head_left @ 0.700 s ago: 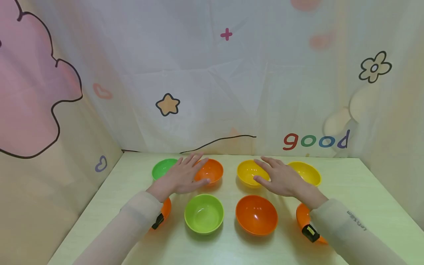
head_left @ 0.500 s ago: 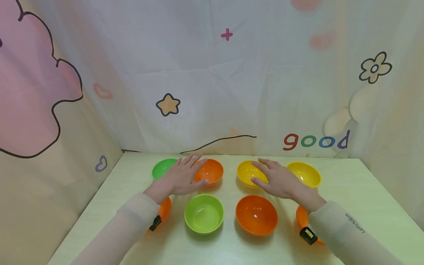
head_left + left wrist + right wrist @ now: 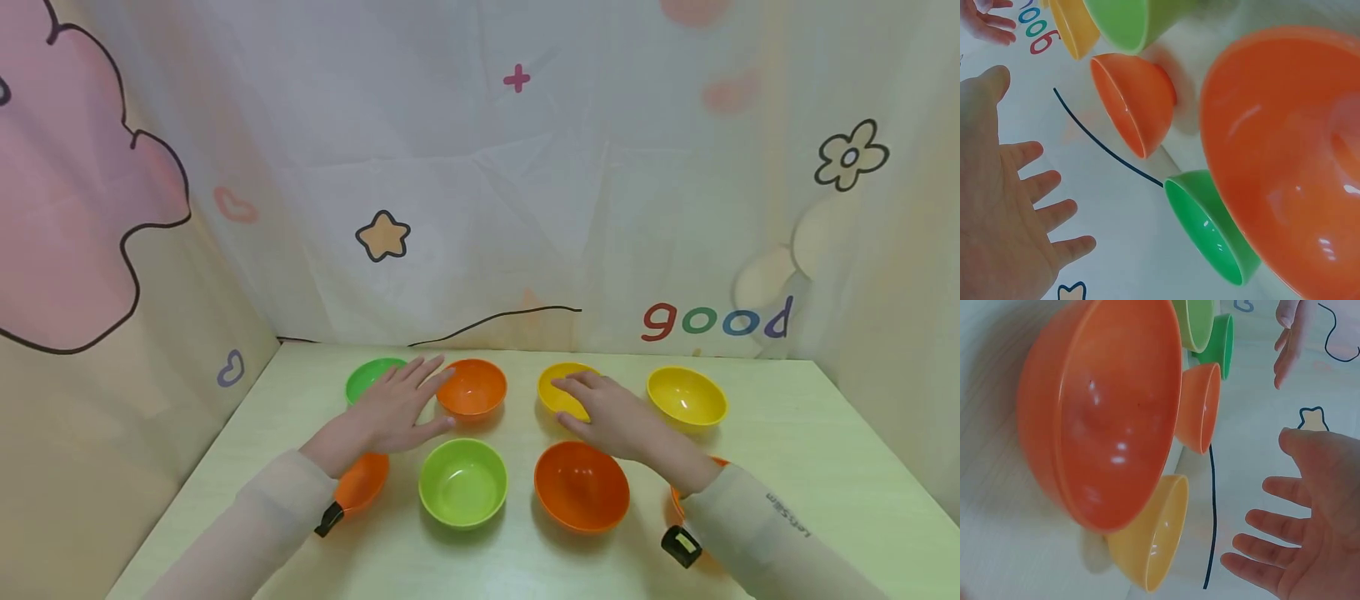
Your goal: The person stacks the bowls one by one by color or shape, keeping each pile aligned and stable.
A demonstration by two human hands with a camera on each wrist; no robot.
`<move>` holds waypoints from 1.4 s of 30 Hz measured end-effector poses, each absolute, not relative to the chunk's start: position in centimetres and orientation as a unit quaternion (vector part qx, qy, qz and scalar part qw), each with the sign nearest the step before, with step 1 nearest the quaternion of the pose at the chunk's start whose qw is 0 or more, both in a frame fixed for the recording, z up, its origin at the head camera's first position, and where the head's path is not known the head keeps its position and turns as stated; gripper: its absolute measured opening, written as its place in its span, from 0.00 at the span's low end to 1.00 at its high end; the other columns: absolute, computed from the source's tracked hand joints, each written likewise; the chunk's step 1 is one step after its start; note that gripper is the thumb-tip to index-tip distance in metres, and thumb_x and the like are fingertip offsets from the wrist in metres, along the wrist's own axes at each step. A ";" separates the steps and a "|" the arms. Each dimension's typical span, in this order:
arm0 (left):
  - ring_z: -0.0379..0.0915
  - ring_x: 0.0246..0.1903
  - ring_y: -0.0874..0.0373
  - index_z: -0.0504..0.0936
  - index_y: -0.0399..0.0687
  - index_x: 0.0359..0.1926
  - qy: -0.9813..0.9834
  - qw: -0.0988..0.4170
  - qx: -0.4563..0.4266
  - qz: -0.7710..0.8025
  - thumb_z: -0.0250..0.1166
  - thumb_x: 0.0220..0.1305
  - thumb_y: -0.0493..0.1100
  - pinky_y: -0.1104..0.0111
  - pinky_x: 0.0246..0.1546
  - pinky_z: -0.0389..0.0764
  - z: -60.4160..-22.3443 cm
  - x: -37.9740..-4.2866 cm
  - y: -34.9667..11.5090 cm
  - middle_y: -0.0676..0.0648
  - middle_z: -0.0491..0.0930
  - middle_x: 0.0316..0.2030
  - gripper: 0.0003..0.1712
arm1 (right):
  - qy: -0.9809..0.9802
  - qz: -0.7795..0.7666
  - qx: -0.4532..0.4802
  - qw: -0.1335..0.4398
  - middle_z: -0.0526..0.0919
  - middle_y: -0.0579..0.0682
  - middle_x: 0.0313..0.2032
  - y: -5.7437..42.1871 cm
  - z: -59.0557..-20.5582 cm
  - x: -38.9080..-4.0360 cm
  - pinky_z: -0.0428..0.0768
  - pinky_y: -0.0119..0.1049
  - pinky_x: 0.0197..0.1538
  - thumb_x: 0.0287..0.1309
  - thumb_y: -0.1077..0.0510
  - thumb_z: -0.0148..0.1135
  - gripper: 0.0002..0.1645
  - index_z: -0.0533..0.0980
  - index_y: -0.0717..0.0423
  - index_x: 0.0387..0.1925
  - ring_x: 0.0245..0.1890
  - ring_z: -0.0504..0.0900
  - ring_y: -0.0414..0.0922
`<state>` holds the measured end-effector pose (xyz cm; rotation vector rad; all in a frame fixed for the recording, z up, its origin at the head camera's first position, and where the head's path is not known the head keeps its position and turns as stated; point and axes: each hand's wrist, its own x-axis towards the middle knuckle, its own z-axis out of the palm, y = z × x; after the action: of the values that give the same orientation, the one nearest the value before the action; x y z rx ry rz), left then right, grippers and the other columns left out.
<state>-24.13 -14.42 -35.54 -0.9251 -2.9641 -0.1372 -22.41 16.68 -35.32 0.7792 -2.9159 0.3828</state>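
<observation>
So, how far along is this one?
Done: eight glossy, round green, orange and yellow bowls stand in two rows. In hand: nothing; the left hand and right hand hover open, gripping no bowl. Remaining: perhaps all the handling, since no bowls look nested or lifted.

Smooth, glossy bowls (image 3: 581,492), apparently plastic, throw back bright highlights on a table (image 3: 480,571) with a faint wood-like grain and a soft sheen, as a creased, cloth-like curtain (image 3: 450,125) and a person's fabric sleeves (image 3: 251,521) show a duller, nearly matt finish.
</observation>
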 end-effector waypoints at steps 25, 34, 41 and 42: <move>0.61 0.61 0.42 0.64 0.47 0.65 -0.966 0.048 -0.247 -0.052 0.54 0.62 0.62 0.46 0.57 0.65 -36.8 -22.3 -20.2 0.42 0.64 0.63 0.36 | -0.941 0.191 0.277 0.029 0.80 0.53 0.47 12.0 -35.8 -21.6 0.79 0.44 0.48 0.58 0.52 0.60 0.22 0.74 0.55 0.52 0.44 0.79 0.50; 0.67 0.56 0.41 0.70 0.43 0.60 -0.970 0.050 -0.226 -0.077 0.58 0.60 0.59 0.47 0.54 0.69 -37.1 -21.8 -22.5 0.39 0.70 0.58 0.33 | -0.939 0.210 0.272 -0.007 0.81 0.51 0.45 10.6 -36.6 -22.5 0.81 0.38 0.41 0.57 0.55 0.61 0.18 0.76 0.54 0.50 0.39 0.81 0.46; 0.69 0.53 0.41 0.73 0.41 0.56 -0.972 0.059 -0.213 -0.086 0.60 0.59 0.58 0.48 0.50 0.73 -37.2 -21.8 -24.0 0.39 0.72 0.54 0.31 | -0.934 0.230 0.270 -0.027 0.81 0.54 0.46 9.8 -37.0 -22.8 0.81 0.40 0.42 0.58 0.57 0.59 0.17 0.76 0.58 0.49 0.40 0.82 0.49; 0.70 0.52 0.42 0.74 0.41 0.56 -0.973 0.054 -0.208 -0.088 0.60 0.59 0.57 0.48 0.49 0.73 -37.3 -21.8 -24.1 0.39 0.73 0.53 0.31 | -0.934 0.234 0.270 -0.030 0.81 0.55 0.45 9.7 -37.1 -22.9 0.81 0.41 0.43 0.58 0.58 0.59 0.17 0.76 0.58 0.49 0.41 0.82 0.50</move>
<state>-21.80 -24.14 -37.25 -0.6317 -2.9550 -0.2688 -22.87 9.72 -37.06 0.8639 -2.9896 0.7482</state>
